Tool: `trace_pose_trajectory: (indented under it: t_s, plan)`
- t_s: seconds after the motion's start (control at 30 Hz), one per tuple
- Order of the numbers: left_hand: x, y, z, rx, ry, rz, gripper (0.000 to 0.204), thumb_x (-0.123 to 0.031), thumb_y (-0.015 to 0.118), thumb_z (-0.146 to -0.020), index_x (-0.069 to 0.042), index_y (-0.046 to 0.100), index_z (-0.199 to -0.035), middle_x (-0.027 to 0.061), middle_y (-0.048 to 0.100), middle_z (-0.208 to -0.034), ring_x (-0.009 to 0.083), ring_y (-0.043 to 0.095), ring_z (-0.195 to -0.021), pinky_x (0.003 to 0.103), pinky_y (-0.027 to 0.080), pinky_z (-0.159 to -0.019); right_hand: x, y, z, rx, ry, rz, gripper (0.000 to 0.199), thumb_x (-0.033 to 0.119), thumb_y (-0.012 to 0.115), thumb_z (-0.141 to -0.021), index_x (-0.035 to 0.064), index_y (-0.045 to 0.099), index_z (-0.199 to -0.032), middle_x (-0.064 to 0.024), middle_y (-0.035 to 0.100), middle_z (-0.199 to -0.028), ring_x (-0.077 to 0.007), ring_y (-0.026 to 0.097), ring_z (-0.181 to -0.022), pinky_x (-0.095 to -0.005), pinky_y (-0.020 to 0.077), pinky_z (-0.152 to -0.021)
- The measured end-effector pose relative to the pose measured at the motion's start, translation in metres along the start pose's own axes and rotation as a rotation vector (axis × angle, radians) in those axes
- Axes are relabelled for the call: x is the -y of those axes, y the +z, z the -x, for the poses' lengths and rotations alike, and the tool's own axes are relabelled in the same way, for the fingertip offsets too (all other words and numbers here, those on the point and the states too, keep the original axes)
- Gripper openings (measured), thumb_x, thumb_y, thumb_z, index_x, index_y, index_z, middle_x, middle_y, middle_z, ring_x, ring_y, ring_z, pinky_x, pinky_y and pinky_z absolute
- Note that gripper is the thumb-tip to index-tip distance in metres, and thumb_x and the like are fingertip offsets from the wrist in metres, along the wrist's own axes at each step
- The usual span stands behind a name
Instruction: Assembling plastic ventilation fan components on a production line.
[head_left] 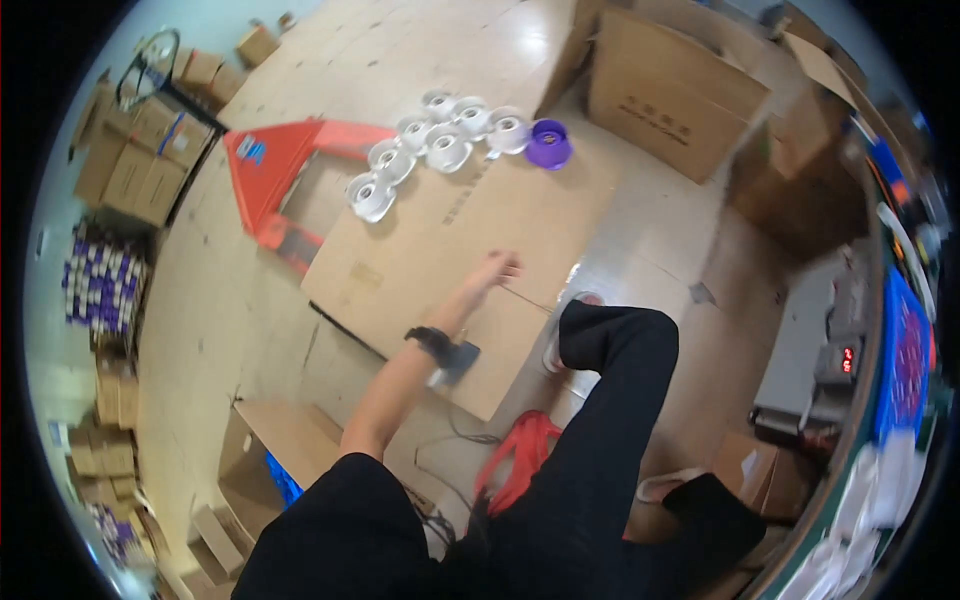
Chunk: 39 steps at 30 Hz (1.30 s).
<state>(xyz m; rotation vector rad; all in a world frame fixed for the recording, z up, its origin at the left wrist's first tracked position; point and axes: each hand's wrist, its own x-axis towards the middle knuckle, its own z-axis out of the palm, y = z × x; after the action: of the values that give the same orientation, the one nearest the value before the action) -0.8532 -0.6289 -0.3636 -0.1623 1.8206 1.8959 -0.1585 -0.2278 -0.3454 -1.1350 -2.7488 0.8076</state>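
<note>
My left hand [500, 268] is above the middle of a large flat cardboard sheet [400, 265], with a black watch [430, 343] on the wrist. Motion smears its fingers; they look partly curled, and I make out nothing in them. Beside the watch, near the sheet's front edge, is a dark flat rectangular object [460, 362]. Along the far edge stand several round white cup-like parts [447, 148] with dark-ringed centres, loosely in rows. A similar purple part [548, 145] closes the row at the right. My right hand does not show.
A red pallet jack [275, 165] reaches under the sheet's left side. Large cardboard boxes [665, 95] stand at the far right. An open carton [270, 455] and a red plastic bag [520, 460] lie close to my legs. A cluttered workbench [860, 470] runs along the right.
</note>
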Motion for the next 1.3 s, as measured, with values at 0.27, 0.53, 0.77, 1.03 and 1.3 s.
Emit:
trace_pose_trajectory:
  t_s: [0.27,0.53,0.77,1.03,1.3]
  plan:
    - [0.105,-0.29,-0.052,-0.677,-0.266,-1.169,0.057,-0.011,0.067,-0.074,0.001,0.049,-0.127,0.0256,0.062,-0.112,0.0401,0.061,-0.107,0.046,0.048,-0.092,0.062,0.085,-0.124,0.298,-0.076,0.033,0.032,0.019,0.057,-0.094,-0.0019,0.059,-0.118,-0.017,0.065,-0.11,-0.0288,0.063,-0.097,-0.0375,0.0472,-0.095]
    - [0.018,-0.346,-0.191,-0.75,-0.063,-1.348,0.067,-0.014,0.07,-0.072,0.0,0.042,-0.132,0.0251,0.065,-0.115,0.0415,0.062,-0.108,0.047,0.05,-0.094,0.093,0.153,-0.131,0.503,-0.005,0.103,0.033,0.02,0.056,-0.094,-0.0013,0.059,-0.12,-0.0176,0.064,-0.113,-0.0297,0.062,-0.099,-0.0383,0.0468,-0.095]
    - [0.049,-0.396,-0.205,-0.655,-0.241,-1.381,0.078,-0.016,0.076,-0.07,0.0,0.034,-0.134,0.028,0.065,-0.112,0.0417,0.064,-0.106,0.048,0.053,-0.088,0.116,0.198,-0.108,0.601,0.028,0.072,0.035,0.022,0.055,-0.095,-0.0008,0.058,-0.121,-0.0182,0.063,-0.115,-0.0305,0.062,-0.101,-0.039,0.0465,-0.096]
    - [0.089,-0.369,-0.2,-0.757,-0.217,-1.367,0.057,-0.02,0.064,-0.079,0.0,0.042,-0.128,0.0268,0.068,-0.099,0.0446,0.065,-0.097,0.053,0.052,-0.083,0.113,0.212,-0.125,0.769,-0.055,0.084,0.036,0.024,0.054,-0.095,-0.0002,0.058,-0.122,-0.0189,0.062,-0.118,-0.0314,0.061,-0.104,-0.0399,0.0462,-0.097]
    - [0.078,-0.317,-0.175,-0.629,-0.172,-1.279,0.045,-0.037,0.068,-0.076,0.003,0.07,-0.095,0.0272,0.069,-0.092,0.0415,0.068,-0.089,0.047,0.054,-0.082,0.116,0.22,-0.117,0.839,-0.087,0.022,0.038,0.025,0.052,-0.095,0.0004,0.058,-0.123,-0.0195,0.061,-0.12,-0.0323,0.06,-0.107,-0.0407,0.0459,-0.097]
